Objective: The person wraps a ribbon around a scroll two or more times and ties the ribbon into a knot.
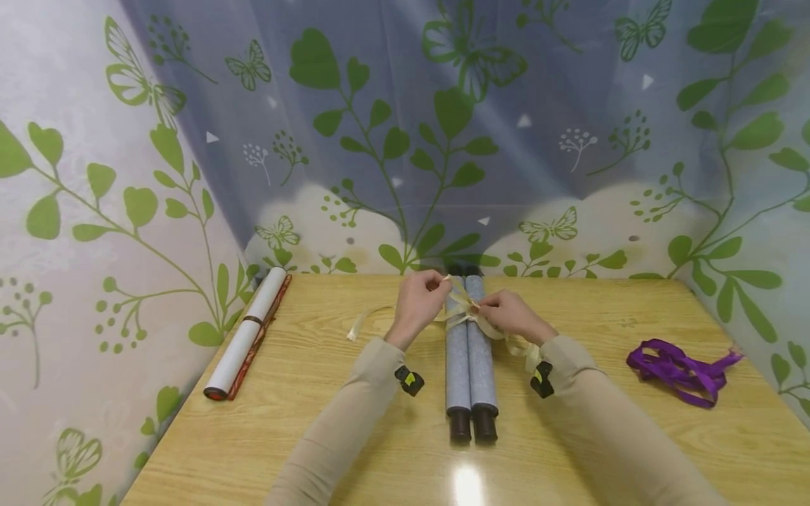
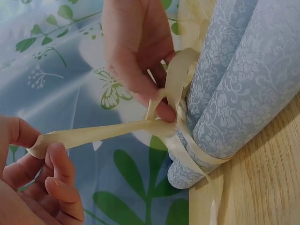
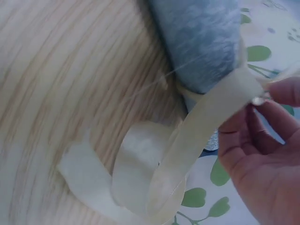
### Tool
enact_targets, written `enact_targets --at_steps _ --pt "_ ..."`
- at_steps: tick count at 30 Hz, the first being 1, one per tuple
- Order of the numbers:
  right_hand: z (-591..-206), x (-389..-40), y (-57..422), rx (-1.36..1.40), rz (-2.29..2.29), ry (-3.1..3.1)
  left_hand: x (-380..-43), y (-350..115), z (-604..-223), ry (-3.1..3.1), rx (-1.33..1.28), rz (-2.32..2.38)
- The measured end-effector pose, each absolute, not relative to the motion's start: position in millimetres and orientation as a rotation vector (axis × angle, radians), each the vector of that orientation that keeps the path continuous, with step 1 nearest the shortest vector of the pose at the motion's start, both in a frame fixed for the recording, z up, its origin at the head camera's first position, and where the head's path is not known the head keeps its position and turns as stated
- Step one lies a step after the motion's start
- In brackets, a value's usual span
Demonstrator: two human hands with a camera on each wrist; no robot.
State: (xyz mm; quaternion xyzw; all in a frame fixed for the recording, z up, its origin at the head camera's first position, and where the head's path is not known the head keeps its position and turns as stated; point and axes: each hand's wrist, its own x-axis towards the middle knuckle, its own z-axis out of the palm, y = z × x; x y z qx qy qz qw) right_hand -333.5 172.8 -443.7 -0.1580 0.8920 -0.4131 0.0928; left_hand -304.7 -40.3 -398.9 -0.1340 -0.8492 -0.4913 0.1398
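Observation:
Two scrolls covered in pale blue floral brocade, with dark end knobs, lie side by side on the table. A cream ribbon is wrapped around both near their far half and crosses over the top. My left hand pinches one length of it between thumb and fingers, drawn taut away from the scrolls in the left wrist view. Close over the crossing, my right hand pinches the ribbon at a loop. One loose tail curls on the wood to the right; another trails left on the table.
A white scroll with a dark band lies at the table's left edge, a red patterned strip along its side. A bundled purple ribbon rests at the right. Behind the table hangs a leaf-and-butterfly curtain.

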Motion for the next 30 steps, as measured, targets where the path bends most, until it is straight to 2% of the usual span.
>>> enact_targets --at_steps 4,11,23,30 --pt "-442.9 -332.1 176.5 -0.342 -1.341 2.569 -303.8 -44.4 -400.3 -2.471 -0.365 -1.428" --pt "-445.0 -332.4 183.0 -0.297 -1.189 2.876 -301.6 -60.0 -409.1 -2.563 -0.306 -1.421" --pt "-453.0 -337.4 188.6 -0.318 -1.139 3.162 -301.5 -90.6 -430.3 -2.696 -0.181 -1.38" --pt "-455.1 -342.9 200.3 -0.345 -0.912 3.248 -301.0 -99.7 -435.6 -2.707 -0.191 -1.424"
